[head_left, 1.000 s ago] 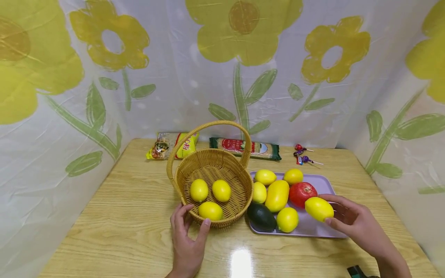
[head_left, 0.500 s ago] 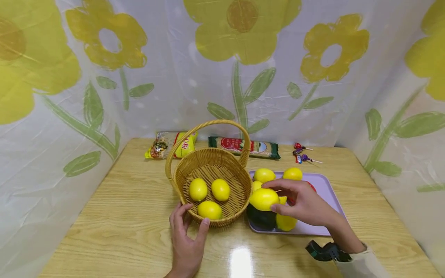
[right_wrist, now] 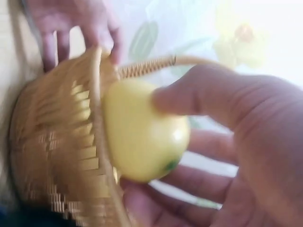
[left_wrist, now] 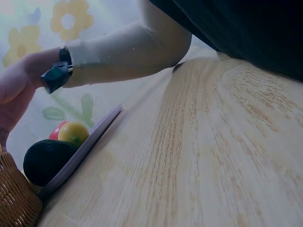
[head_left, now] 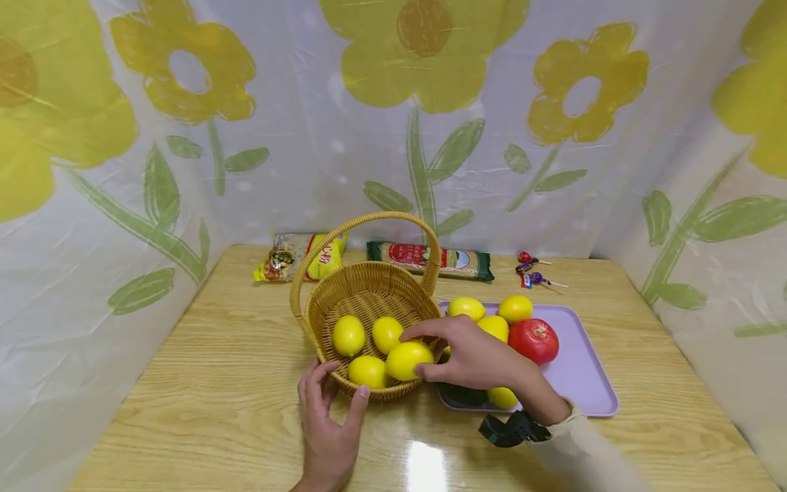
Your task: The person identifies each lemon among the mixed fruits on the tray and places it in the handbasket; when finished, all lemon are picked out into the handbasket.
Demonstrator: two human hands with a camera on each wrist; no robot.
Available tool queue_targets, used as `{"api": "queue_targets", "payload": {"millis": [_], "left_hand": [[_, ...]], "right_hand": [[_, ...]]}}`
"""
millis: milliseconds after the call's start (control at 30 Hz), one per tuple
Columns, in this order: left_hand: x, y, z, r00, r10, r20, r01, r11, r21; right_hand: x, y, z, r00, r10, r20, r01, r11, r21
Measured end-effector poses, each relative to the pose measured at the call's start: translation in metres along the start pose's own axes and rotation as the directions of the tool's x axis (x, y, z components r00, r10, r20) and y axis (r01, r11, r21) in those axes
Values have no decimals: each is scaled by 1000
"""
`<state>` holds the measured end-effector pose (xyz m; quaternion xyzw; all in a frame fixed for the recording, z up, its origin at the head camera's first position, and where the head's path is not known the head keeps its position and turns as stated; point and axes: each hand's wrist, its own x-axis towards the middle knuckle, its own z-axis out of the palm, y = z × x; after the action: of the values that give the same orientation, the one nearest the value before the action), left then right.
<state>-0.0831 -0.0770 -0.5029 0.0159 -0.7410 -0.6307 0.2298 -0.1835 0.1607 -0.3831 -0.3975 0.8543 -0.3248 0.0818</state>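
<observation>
My right hand holds a lemon between thumb and fingers, over the right front rim of the wicker basket. In the right wrist view that lemon overlaps the basket's rim. Three more lemons lie on the basket floor, one of them at the left. My left hand grips the basket's front left rim, thumb and fingers spread along it. Right of the basket, a lilac tray bears a red pomegranate, several yellow fruits and a dark green avocado, partly hidden behind my right hand in the head view.
Behind the basket lie a yellow food packet and a long green-ended noodle packet. Several lollipops are at the back right. The basket's tall handle arches above it. Flowered curtains border the wooden table.
My right hand has carried the lemon leftward from above the tray's right side to the basket. My left hand keeps its place at the basket rim.
</observation>
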Motion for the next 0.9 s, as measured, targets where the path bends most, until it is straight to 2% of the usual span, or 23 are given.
{"api": "queue_targets", "payload": {"millis": [233,367,433,567,633,733,833,900], "left_hand": [[-1,0,-1,1000,-10,0,10,1000,10],[0,-1,0,1000,6,-3,-6,1000,1],[0,-1,1,1000,11,-2,-11,1000,-4],[0,-1,1,1000,7,1,-7,1000,-8],[0,-1,1,1000,0,6,0,1000,-9],[0,0,1,1000,-8,12,8,1000,-7],[0,0,1,1000,-9,9,9,1000,-2],[0,0,1,1000,-6,6,6,1000,2]], "right_hand": [[25,-17,23,994,-72,83,79,992,-94],[22,-15,17,991,-90,104,97,993,-70],[15,-7,2,995,-75,68,80,995,-66],[-9,22,-44,995,-13,-99,12,1000,-15],[-26,42,-66,982,29,-185,-19,998,57],[-53,74,-93,960,115,-257,-65,978,198],[-75,106,-108,932,189,-308,-86,944,320],[-86,124,-113,917,224,-331,-100,930,352]]}}
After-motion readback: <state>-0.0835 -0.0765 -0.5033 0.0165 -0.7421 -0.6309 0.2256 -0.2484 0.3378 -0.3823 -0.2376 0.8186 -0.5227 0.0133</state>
